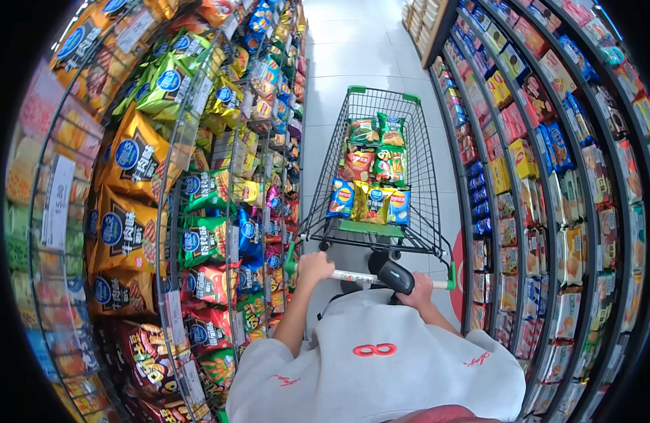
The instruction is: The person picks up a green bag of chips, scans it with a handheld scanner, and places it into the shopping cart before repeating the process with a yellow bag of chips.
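Note:
My left hand (316,268) is closed around the left part of the white handle (353,276) of a shopping cart (371,228). On the handle's right part, my right hand (415,287) is wrapped, partly covered by a rounded black object (396,277) lying over the bar. Inside the wire basket are several bags of chips in rows: a blue bag (341,198), a yellow bag (373,203) and another blue bag (399,206) sit nearest me. Red and green bags (358,163) lie beyond them.
Racks of chip bags (132,151) line the left side, close to my left arm. On the right stand shelves of packaged snacks (524,158). Pale floor tiles (353,49) run ahead between them, with a wooden shelf unit (428,32) at the far right.

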The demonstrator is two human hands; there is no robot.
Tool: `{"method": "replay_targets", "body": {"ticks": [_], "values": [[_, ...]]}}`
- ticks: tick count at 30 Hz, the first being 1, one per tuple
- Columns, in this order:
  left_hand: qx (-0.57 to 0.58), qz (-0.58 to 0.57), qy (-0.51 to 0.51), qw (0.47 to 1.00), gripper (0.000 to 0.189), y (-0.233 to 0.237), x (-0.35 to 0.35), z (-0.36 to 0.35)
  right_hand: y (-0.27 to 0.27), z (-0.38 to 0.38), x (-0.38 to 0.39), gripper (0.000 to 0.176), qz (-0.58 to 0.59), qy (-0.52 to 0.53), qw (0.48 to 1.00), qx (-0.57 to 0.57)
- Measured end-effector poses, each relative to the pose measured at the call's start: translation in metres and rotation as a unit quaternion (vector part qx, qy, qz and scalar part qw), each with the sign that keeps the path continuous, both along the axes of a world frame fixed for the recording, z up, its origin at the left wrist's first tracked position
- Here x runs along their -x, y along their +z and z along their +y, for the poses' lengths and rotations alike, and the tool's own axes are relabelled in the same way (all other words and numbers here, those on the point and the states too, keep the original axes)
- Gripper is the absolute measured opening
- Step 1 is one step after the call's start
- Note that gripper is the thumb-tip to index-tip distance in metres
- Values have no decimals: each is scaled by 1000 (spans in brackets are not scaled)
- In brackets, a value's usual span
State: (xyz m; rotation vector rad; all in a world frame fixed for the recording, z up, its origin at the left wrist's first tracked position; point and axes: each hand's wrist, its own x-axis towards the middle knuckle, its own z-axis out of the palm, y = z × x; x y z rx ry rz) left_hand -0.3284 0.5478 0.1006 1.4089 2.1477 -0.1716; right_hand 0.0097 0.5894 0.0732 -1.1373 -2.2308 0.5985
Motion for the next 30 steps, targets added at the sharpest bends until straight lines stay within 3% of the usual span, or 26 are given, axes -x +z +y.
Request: {"method": "replay_targets", "body": {"ticks": [22, 26, 30], "values": [[-4, 0, 44, 999, 36, 6, 35, 179, 36, 225, 45, 27, 11, 44, 996, 76], [-137, 12, 103, 985, 28, 19, 34, 214, 29, 267, 58, 26, 1, 37, 998, 51], [-324, 81, 98, 937, 21, -3, 47, 235, 17, 306, 74, 26, 18, 25, 999, 25]]}}
